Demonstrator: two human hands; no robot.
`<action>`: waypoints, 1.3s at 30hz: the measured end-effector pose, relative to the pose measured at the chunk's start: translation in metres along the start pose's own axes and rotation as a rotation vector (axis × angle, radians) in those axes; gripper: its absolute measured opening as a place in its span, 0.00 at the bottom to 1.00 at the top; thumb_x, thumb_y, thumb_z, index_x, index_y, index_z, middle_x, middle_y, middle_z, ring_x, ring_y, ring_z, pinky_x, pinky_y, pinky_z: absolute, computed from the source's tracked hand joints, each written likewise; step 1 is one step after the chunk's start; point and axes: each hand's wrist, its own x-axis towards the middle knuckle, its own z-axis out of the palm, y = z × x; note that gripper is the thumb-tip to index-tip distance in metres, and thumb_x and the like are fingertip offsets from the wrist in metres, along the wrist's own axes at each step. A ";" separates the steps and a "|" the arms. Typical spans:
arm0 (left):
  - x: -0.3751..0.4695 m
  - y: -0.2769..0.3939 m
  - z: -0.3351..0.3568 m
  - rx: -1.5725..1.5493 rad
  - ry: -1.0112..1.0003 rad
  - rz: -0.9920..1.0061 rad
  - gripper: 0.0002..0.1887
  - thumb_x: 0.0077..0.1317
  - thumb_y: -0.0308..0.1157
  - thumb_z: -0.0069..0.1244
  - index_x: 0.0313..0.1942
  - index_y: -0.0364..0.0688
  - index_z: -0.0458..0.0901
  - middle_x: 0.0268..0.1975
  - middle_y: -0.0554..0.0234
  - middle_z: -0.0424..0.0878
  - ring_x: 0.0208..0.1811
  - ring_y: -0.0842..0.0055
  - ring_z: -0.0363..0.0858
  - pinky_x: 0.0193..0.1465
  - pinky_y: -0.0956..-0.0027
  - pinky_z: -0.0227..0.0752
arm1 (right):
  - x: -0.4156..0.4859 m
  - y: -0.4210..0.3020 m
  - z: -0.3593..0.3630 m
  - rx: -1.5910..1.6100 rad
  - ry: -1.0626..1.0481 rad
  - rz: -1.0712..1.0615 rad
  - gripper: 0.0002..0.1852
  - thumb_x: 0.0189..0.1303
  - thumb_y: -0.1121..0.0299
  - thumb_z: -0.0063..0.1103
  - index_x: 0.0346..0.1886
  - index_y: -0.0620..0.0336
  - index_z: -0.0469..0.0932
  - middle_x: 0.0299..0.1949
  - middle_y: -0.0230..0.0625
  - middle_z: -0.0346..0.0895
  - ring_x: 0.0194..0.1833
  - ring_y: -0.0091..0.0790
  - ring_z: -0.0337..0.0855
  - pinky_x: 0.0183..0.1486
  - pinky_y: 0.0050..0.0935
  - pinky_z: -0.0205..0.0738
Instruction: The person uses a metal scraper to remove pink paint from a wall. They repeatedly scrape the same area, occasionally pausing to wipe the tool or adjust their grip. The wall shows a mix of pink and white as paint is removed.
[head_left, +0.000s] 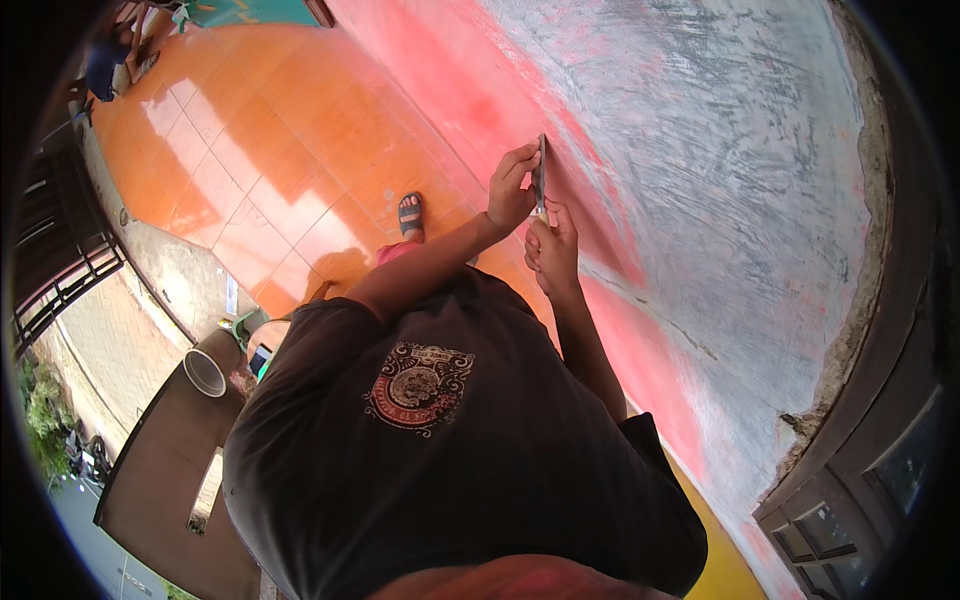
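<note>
My right hand (553, 251) is closed round the pale handle of a scraper (541, 184) with a metal blade. The blade is seen nearly edge-on and lies against, or very close to, the pink lower part of a painted wall (480, 97). My left hand (514, 187) is just beyond the right one, its fingers bent against the blade near its far end. Beside both hands the wall turns from pink to a streaky grey-white surface (712, 172). A crack (675, 328) runs across that grey part.
Glossy orange floor tiles (330, 165) lie left of the wall, with a sandalled foot (410, 216) on them. Another person (112, 64) is at the far upper left. A white bucket (204, 373) and a round stool (268, 336) with things on it are at left. Dark framed windows (821, 529) are at lower right.
</note>
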 end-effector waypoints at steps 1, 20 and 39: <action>0.003 -0.003 -0.002 -0.019 -0.006 0.096 0.25 0.47 0.12 0.63 0.49 0.34 0.81 0.59 0.49 0.82 0.58 0.57 0.84 0.57 0.63 0.83 | 0.003 0.000 0.001 -0.027 0.071 0.049 0.14 0.72 0.75 0.55 0.57 0.55 0.68 0.20 0.25 0.65 0.13 0.14 0.57 0.13 0.21 0.45; 0.042 -0.011 -0.025 -0.002 -0.006 0.006 0.26 0.45 0.11 0.63 0.47 0.34 0.83 0.56 0.49 0.84 0.57 0.56 0.85 0.53 0.64 0.84 | 0.016 -0.021 0.037 0.054 0.004 0.083 0.15 0.74 0.74 0.52 0.60 0.50 0.67 0.21 0.24 0.63 0.12 0.15 0.55 0.14 0.18 0.46; 0.024 0.000 -0.016 -0.004 -0.050 0.037 0.27 0.46 0.11 0.62 0.50 0.33 0.82 0.57 0.49 0.84 0.55 0.58 0.86 0.53 0.65 0.85 | 0.002 -0.023 0.023 0.040 0.087 0.177 0.14 0.74 0.74 0.51 0.59 0.51 0.67 0.20 0.25 0.63 0.12 0.15 0.56 0.14 0.19 0.47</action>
